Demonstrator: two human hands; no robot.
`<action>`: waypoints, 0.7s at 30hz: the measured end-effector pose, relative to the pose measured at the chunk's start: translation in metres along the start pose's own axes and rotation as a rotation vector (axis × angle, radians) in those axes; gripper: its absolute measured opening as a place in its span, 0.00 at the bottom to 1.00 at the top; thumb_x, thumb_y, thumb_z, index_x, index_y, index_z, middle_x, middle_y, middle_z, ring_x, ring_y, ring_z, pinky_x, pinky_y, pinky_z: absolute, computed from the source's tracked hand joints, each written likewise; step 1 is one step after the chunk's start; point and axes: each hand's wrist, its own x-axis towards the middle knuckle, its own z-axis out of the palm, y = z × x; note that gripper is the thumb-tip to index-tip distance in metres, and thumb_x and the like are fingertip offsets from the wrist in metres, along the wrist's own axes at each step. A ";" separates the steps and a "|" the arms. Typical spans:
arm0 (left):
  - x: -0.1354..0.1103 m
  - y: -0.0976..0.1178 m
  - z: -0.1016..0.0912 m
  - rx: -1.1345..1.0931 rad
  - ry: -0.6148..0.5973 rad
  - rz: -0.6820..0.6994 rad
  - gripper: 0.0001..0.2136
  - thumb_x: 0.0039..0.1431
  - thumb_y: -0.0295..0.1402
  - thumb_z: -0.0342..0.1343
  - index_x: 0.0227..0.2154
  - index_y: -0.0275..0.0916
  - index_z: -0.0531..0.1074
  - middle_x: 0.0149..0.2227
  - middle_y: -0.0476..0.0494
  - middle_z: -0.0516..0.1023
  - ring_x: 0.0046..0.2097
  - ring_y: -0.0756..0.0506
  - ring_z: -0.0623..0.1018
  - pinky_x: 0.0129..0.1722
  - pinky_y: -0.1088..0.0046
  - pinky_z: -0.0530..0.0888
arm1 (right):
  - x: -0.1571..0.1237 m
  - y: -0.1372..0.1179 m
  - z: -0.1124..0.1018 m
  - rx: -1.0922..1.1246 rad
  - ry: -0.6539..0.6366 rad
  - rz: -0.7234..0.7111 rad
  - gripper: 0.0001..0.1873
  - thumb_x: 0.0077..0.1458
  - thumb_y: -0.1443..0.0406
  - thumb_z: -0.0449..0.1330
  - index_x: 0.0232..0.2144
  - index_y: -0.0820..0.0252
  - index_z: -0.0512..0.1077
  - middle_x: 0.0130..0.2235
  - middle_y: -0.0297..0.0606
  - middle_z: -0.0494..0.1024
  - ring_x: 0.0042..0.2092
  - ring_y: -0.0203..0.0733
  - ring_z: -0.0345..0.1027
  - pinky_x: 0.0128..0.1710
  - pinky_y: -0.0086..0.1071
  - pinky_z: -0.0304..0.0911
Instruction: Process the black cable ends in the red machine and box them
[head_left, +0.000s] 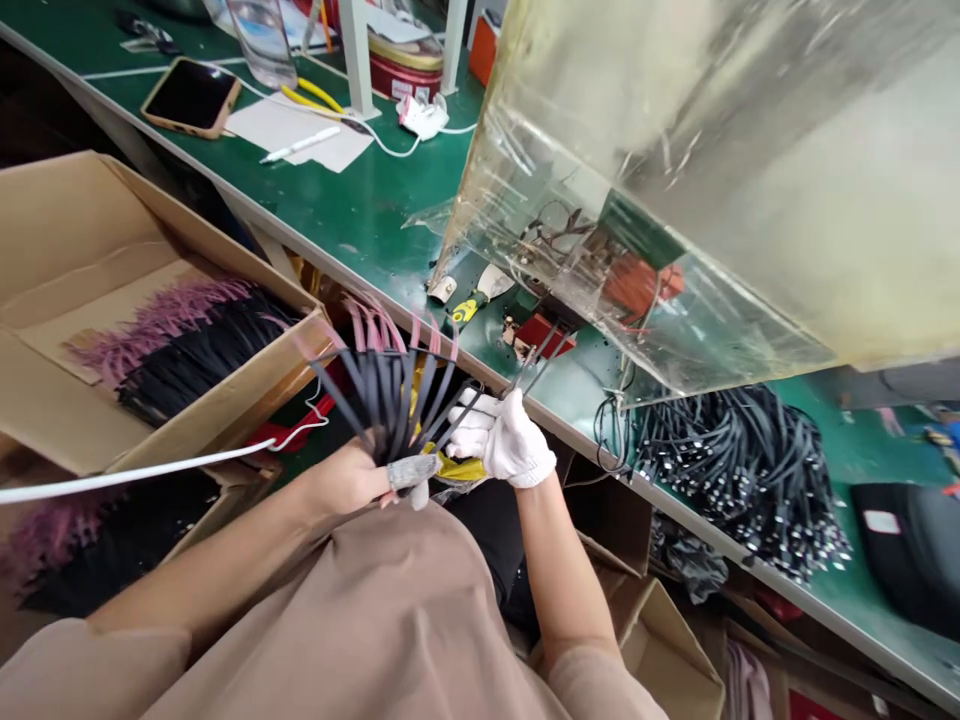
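The person's left hand (345, 480), bare except for a grey covering on one finger, has its fingers clenched around a fan of black cables (397, 405), some pink strands showing behind. The fan sits just in front of the green desk (337, 225) edge. Beside it, the white-gloved right hand (506, 440) has its fingers closed around a slender metal tool (538, 362). A cardboard box (67, 240) of black and pink cables stands at left; a heap of black cables (742, 470) lies on the desk at right.
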 end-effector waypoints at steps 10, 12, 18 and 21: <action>0.019 -0.063 -0.003 0.144 -0.232 -0.095 0.25 0.57 0.54 0.57 0.20 0.35 0.75 0.21 0.41 0.78 0.17 0.54 0.64 0.15 0.79 0.61 | 0.033 0.047 -0.010 0.117 0.321 -0.129 0.13 0.56 0.59 0.70 0.36 0.63 0.76 0.32 0.41 0.83 0.33 0.42 0.79 0.32 0.34 0.78; 0.020 -0.065 -0.003 0.174 -0.243 -0.078 0.25 0.58 0.53 0.56 0.20 0.35 0.75 0.20 0.43 0.76 0.17 0.54 0.64 0.16 0.79 0.61 | 0.035 0.047 -0.011 0.091 0.346 -0.138 0.14 0.52 0.59 0.72 0.35 0.62 0.77 0.31 0.40 0.83 0.31 0.41 0.78 0.31 0.33 0.77; 0.020 -0.066 0.000 0.187 -0.297 -0.105 0.24 0.59 0.52 0.57 0.19 0.35 0.74 0.20 0.44 0.76 0.17 0.54 0.65 0.18 0.79 0.63 | 0.036 0.044 -0.016 -0.039 0.371 -0.168 0.22 0.40 0.54 0.78 0.33 0.61 0.78 0.32 0.39 0.83 0.32 0.42 0.77 0.33 0.35 0.77; 0.020 -0.069 0.002 0.200 -0.302 -0.102 0.25 0.60 0.52 0.55 0.19 0.35 0.73 0.20 0.44 0.76 0.17 0.54 0.66 0.18 0.79 0.63 | 0.040 0.047 -0.023 -0.086 0.382 -0.246 0.22 0.38 0.54 0.77 0.30 0.61 0.78 0.31 0.38 0.82 0.30 0.40 0.75 0.30 0.33 0.75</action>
